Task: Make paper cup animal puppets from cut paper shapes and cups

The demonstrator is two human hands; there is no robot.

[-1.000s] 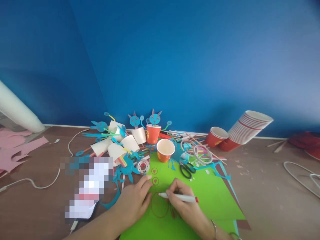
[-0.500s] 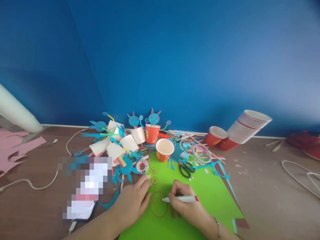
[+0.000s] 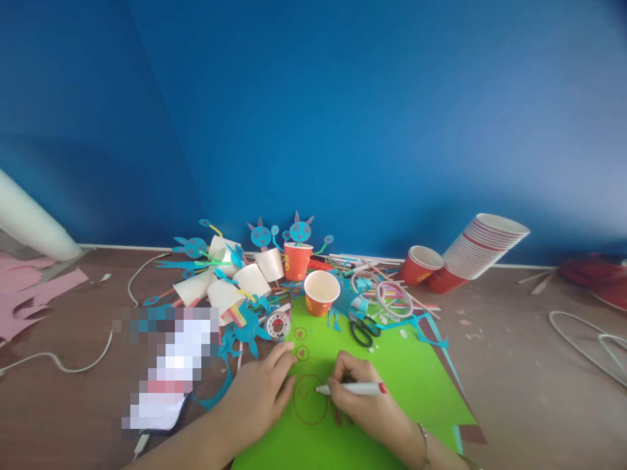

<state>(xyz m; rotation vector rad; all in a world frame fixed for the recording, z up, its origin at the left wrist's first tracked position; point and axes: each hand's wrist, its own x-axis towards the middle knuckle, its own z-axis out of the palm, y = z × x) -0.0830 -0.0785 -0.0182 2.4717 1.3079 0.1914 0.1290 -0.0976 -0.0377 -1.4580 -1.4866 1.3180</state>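
Observation:
A bright green paper sheet (image 3: 401, 378) lies on the brown table in front of me. My right hand (image 3: 365, 405) grips a white marker with a red end cap (image 3: 355, 389), its tip resting on a red drawn circle (image 3: 309, 399) on the sheet. My left hand (image 3: 259, 391) lies flat on the sheet's left edge, fingers together, pressing the paper. Two small red heart circles (image 3: 302, 343) are drawn just above the big circle.
An orange paper cup (image 3: 322, 292), black scissors (image 3: 363, 328) and a tape roll (image 3: 278, 324) sit at the sheet's far edge. Behind them lie white cups with blue paper creatures (image 3: 245, 274). A stack of red cups (image 3: 482, 251) lies at the right. A white cable (image 3: 73, 356) runs at the left.
The marker tip has shifted slightly right and down inside the circle, where a small mark now shows. My left hand has stayed in place.

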